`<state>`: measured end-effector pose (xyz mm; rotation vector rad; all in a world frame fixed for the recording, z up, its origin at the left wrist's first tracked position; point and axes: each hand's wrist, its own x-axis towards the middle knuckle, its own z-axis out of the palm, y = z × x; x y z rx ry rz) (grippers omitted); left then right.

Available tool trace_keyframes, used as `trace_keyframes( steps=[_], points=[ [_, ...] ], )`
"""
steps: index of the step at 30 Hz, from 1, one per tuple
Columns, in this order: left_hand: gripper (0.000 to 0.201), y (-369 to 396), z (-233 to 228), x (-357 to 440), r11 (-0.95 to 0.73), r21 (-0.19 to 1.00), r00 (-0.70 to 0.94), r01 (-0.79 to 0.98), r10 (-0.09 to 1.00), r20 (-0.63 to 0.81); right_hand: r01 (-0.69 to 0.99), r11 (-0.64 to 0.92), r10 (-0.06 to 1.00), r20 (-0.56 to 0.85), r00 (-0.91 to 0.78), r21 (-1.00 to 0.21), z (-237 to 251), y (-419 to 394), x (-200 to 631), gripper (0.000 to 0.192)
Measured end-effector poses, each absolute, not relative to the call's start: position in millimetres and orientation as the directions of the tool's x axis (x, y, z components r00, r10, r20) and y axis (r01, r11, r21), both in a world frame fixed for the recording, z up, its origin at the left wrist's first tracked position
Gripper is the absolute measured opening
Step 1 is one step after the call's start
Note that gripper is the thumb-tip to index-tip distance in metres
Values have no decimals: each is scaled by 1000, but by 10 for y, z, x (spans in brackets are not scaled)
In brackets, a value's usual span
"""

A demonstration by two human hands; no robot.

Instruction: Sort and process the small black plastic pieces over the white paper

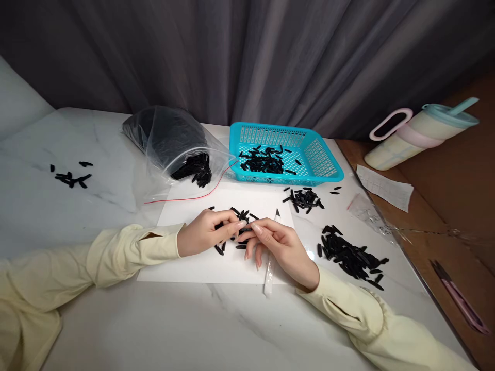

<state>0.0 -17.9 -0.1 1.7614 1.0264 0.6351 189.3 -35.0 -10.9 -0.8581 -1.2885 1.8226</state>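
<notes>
- Left hand (207, 232): rests on the white sheet (193, 268), fingers curled and pinching a small black piece (244, 229) at its left end.
- Right hand (280, 247): also on the sheet, fingertips closed on the same black piece from the right. The two hands meet at the fingertips over the middle of the sheet.
- Craft knife (270, 257): white handle, lying under the right hand with the blade tip pointing away from the person. Whether the hand grips it cannot be told.
- Loose black pieces (242, 215): a small scatter on the sheet just beyond and beneath the fingers.
- Blue basket (320, 154): beyond the sheet, holding a shallow layer of black pieces.
- Clear plastic bag (170, 139): left of the basket, open mouth toward the sheet, black pieces spilling at its mouth.
- Small pile (305, 198): just in front of the basket.
- Larger pile (350, 257): on the marble table (154, 319), right of the right hand.
- Far-left scatter (71, 178): a few pieces, well apart from the rest.
- Tumbler (421, 134): lying on its side on the brown surface at right.
- Pink snips (460, 299): near the right edge.
</notes>
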Motion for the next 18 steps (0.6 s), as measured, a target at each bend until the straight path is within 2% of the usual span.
trace_keyframes(
  steps=[8,18],
  points=[
    [26,-181,-7,-5,-243,899,516,364,856,22,-157,-258,834,-138,-533,-953,-96,-337,1878,26],
    [23,-183,13,1,-192,915,503,354,864,-13,-200,-242,848,-107,-520,-949,-124,-344,1892,18]
  ],
)
